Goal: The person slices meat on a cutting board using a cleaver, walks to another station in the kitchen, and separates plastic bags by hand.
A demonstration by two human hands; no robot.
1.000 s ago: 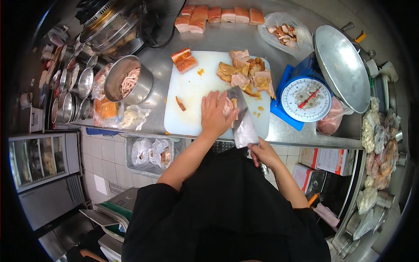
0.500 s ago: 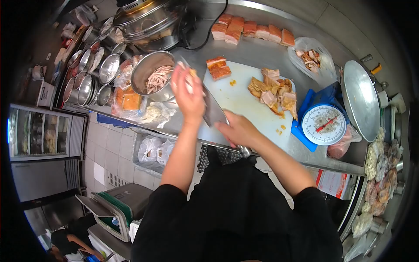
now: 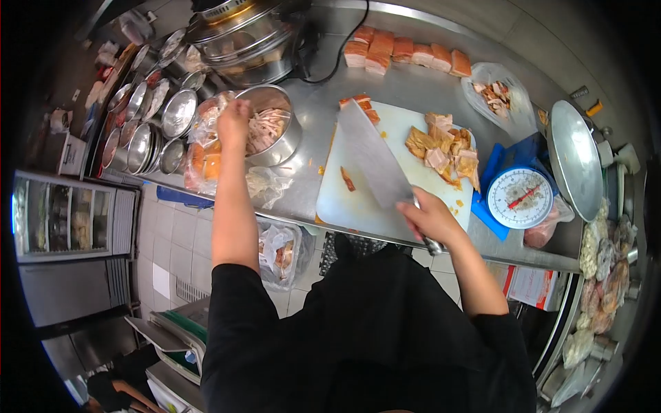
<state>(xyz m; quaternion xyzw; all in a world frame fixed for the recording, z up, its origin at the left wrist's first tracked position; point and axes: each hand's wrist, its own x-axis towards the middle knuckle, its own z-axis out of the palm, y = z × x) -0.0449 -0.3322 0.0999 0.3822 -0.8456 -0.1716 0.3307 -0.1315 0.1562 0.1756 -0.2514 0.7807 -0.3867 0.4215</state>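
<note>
My right hand (image 3: 432, 219) grips the handle of a broad cleaver (image 3: 375, 158), its blade slanting up and left over the white cutting board (image 3: 337, 206). My left hand (image 3: 234, 122) is at the left rim of a steel pot (image 3: 289, 141) that holds sliced meat (image 3: 265, 129). Its fingers look curled, and anything in them is hidden. A small strip of meat (image 3: 348, 179) lies on the board left of the blade. Browned meat pieces (image 3: 444, 150) are piled on the board's right side. A red-brown slab (image 3: 368, 110) sits at its upper left corner, partly behind the blade tip.
Pork blocks (image 3: 406, 52) line the counter's back. A bag of meat scraps (image 3: 494, 98) and a blue scale (image 3: 520, 197) stand right. Metal bowls (image 3: 180, 113) and bagged food (image 3: 205, 162) are left. A co-worker's arm (image 3: 134, 394) shows at the lower left.
My left hand has gone from the board, carrying sliced meat, across to the pot's left rim. The cleaver swung toward the pot with it, then came back over the board in my right hand.
</note>
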